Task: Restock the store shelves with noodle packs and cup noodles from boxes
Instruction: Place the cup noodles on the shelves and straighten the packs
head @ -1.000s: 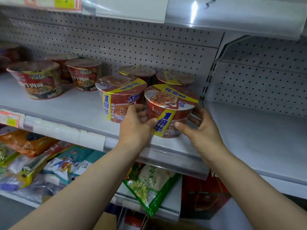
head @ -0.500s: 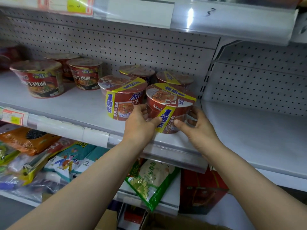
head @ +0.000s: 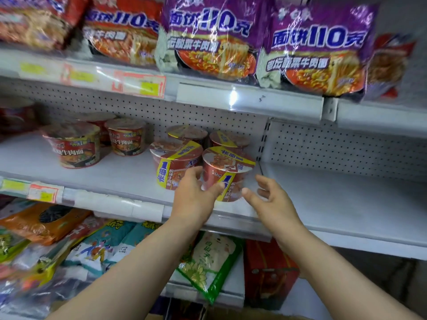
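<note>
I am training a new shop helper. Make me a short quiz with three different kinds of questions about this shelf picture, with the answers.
1. True or false: the right hand grips the front cup noodle.
2. The purple noodle packs lie on which shelf? A) above the cups B) below the cups C) same shelf
3. Fill in: the shelf section right of the cups holds ____ products.

Key: 1 false, its fingers are spread beside the cup; 2 A; 3 no.

Dim, even overhead light; glare on the price rail (head: 233, 99); motion blur, wide-angle bending at edges.
</note>
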Motion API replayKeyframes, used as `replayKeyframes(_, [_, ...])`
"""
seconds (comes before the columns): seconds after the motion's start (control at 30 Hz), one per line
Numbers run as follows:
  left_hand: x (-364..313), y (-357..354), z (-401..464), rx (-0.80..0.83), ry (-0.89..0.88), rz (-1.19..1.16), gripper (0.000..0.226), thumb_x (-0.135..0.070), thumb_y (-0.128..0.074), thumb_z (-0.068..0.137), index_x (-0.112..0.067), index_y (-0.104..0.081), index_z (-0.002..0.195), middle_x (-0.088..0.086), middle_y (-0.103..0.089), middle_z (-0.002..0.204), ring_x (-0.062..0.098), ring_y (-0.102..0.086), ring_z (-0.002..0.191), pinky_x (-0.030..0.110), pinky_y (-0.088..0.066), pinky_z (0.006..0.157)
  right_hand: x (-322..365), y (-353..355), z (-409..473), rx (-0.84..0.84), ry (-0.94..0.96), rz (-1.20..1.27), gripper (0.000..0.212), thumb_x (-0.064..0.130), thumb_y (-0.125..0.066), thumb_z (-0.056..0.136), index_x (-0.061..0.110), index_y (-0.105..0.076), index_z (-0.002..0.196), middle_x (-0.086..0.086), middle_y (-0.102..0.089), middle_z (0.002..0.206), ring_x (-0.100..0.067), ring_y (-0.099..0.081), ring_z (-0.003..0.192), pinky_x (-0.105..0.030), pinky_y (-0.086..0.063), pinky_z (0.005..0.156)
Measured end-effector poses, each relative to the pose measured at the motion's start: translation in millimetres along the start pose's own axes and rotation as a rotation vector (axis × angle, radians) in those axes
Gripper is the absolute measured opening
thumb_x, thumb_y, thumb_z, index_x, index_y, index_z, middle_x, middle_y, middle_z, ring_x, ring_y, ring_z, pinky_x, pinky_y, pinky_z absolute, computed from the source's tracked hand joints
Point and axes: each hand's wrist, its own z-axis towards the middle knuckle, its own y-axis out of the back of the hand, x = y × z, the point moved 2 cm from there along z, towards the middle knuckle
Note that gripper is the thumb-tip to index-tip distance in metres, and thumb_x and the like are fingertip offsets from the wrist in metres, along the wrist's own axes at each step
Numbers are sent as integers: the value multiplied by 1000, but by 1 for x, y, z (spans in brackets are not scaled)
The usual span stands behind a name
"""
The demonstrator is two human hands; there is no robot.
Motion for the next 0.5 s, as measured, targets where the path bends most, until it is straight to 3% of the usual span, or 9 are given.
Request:
replayKeyframes(0.1, [-28,20,-18,31,-46,-18,62,-30,-77,88,-20,-47,142,-4,-57,139,14,-53,126,37,-44,109,30,14,-20,-21,18,-2,44,37,-70,92,30,-55,133,5,-56,137,-13,-51,130,-38,-44,108])
replayKeyframes(0.23, [-73,50,-39,45,-109,-50,59,-27,-78,87,-21,-50,139,-8,-59,128,7,-57,110,28,-46,98,78,32,-45,-53,52,29,26,36,-70,93,35,-59,116,9,-61,126,-10,-54,125,-38,-46,106])
replayKeyframes(0.4, [-140,90,-67,49,-150,-118,56,-23,-79,86,-19,-53,135,2,-66,121,18,-64,109,48,-55,96,149,61,-81,-72,110,84,28,35,-68,95,30,-63,123,7,-63,126,-9,-56,123,-37,-49,103])
replayKeyframes(0.5, [-172,106,-90,91,-161,-139,53,-25,-79,86,-20,-55,133,3,-67,120,16,-65,108,41,-54,98,189,79,-108,-85,145,108,32,30,-66,97,22,-62,129,4,-63,127,-10,-56,122,-28,-48,98])
